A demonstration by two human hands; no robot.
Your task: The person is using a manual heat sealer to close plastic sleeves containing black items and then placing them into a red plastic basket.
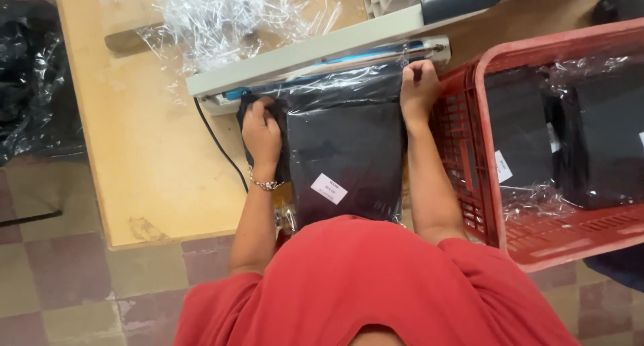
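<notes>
Hands [261,135] at bag [345,158] edges

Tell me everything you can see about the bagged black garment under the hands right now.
The bagged black garment is a flat, folded dark piece inside a clear, glossy plastic bag, lying on the wooden table. A small white label sits near its lower edge. The bag's open end, wrinkled and shiny, lies under the raised arm of the heat sealer. The left hand presses its upper left corner; the right hand holds the upper right corner beside the red basket.
</notes>
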